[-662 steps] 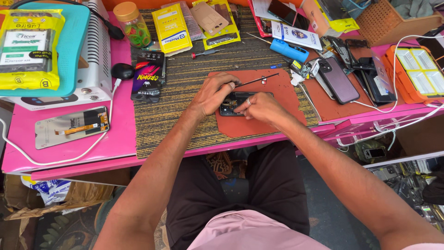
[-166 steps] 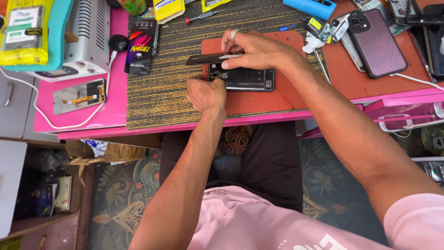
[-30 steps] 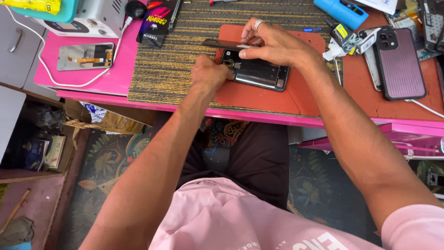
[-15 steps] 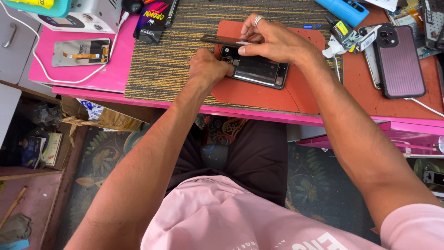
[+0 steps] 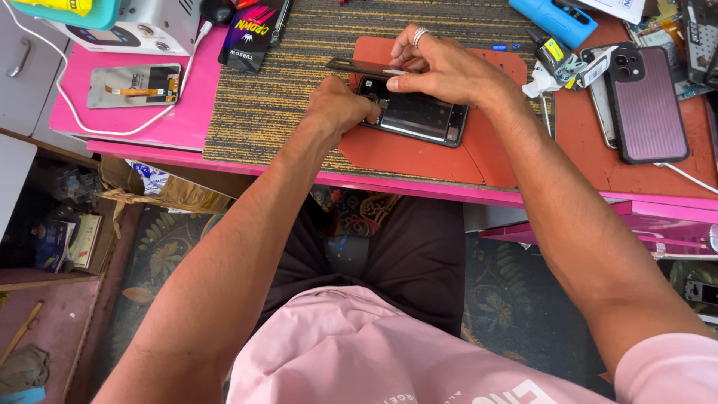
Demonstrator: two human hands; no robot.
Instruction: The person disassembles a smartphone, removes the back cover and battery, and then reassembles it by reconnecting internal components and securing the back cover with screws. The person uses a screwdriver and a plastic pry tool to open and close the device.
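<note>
- Since a moment ago, our opened phone (image 5: pixel 413 116) has barely shifted on the orange mat (image 5: pixel 419 153).
- We judge it light, stiff and fragile, best held by its edges.
- Our left hand (image 5: pixel 340 108) presses closed at its near-left corner.
- Our right hand (image 5: pixel 441 67) pinches a thin dark strip (image 5: pixel 359 67) over its top edge.
- Beside the mat lies a purple phone (image 5: pixel 647 101) on the table (image 5: pixel 187 123).

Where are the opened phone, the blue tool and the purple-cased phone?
opened phone (image 5: pixel 419 118), head view, bare middle of its dark inside
blue tool (image 5: pixel 555 18), head view, middle of its body
purple-cased phone (image 5: pixel 649 105), head view, centre of its ribbed back
</note>
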